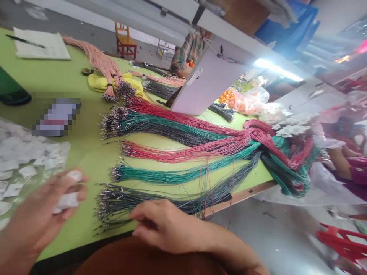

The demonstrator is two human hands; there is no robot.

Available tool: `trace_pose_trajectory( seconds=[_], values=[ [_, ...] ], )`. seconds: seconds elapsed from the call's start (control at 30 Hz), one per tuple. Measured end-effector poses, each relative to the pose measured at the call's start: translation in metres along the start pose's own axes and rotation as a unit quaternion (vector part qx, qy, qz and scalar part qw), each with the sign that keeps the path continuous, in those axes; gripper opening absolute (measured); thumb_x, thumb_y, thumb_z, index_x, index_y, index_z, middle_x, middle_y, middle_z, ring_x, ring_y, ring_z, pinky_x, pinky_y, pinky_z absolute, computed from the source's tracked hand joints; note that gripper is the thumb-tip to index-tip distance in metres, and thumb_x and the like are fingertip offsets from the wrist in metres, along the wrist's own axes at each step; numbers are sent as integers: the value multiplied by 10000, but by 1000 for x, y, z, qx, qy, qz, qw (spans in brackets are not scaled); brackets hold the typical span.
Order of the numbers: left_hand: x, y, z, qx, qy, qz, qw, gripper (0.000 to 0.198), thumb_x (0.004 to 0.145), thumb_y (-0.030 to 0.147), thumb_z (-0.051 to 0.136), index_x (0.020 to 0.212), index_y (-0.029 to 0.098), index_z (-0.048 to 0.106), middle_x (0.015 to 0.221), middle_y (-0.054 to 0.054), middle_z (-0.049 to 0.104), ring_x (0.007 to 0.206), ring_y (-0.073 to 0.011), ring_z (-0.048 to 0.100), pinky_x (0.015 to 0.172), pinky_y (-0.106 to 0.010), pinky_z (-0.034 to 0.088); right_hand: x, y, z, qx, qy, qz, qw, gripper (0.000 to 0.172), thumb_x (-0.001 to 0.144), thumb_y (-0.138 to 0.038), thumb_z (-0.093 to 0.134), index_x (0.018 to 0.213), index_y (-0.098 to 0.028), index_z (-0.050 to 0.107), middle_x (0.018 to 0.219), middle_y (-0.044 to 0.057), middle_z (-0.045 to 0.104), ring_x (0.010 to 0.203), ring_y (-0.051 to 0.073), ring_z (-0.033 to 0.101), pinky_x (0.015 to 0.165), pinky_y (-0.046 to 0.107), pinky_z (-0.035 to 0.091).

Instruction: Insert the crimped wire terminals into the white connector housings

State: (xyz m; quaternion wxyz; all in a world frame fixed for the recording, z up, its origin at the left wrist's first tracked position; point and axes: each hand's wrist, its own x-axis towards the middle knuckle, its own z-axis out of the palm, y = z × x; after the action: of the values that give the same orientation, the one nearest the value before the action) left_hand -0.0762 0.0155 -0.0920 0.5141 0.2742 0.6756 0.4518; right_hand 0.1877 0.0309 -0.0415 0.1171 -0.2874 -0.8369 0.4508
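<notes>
My left hand [43, 210] is closed around small white pieces [67, 201], blurred by motion, at the left beside a pile of white plastic parts [27, 172]. My right hand [160, 225] is curled with thumb and forefinger close together, at the near edge of a bundle of black wires [177, 204]. Whatever is between its fingertips is too small to make out. Beyond the black bundle lie a green wire bundle [160, 175] and a red wire bundle [172, 151], their metal-tipped ends toward the left.
Farther back are more red wires [172, 114], pink wires [94, 53] and a yellow cloth [133, 84]. A phone [57, 116], a notebook [48, 47] with a pen and a green object [11, 89] are at the left. A grey panel [206, 76] stands upright behind. Other people sit nearby.
</notes>
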Motion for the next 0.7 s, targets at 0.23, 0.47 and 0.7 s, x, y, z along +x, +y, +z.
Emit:
trace_pose_trajectory(
  seconds=[0.23, 0.47, 0.7],
  values=[
    [-15, 13, 54, -260, -74, -95, 958, 246, 648, 340, 756, 774, 203, 595, 640, 34, 553, 506, -77, 469, 303, -106, 322, 19, 59, 15, -256, 108, 117, 953, 117, 864, -132, 516, 792, -159, 604, 718, 30, 627, 641, 125, 574, 593, 201, 412],
    [-12, -11, 70, -259, -180, -111, 943, 265, 748, 424, 656, 909, 230, 576, 623, 28, 569, 494, -103, 490, 345, -158, 355, -7, 30, -39, -31, 138, 163, 977, 144, 875, -192, 499, 783, -166, 606, 633, -21, 577, 556, 82, 510, 519, 173, 387],
    [-18, -38, 81, -42, -245, -66, 966, 321, 689, 397, 687, 905, 219, 530, 525, 65, 559, 395, -81, 433, 374, -174, 349, 18, 4, -10, 190, 71, 105, 974, 63, 809, -166, 560, 781, -154, 615, 675, -12, 599, 575, 72, 512, 523, 159, 408]
  ],
)
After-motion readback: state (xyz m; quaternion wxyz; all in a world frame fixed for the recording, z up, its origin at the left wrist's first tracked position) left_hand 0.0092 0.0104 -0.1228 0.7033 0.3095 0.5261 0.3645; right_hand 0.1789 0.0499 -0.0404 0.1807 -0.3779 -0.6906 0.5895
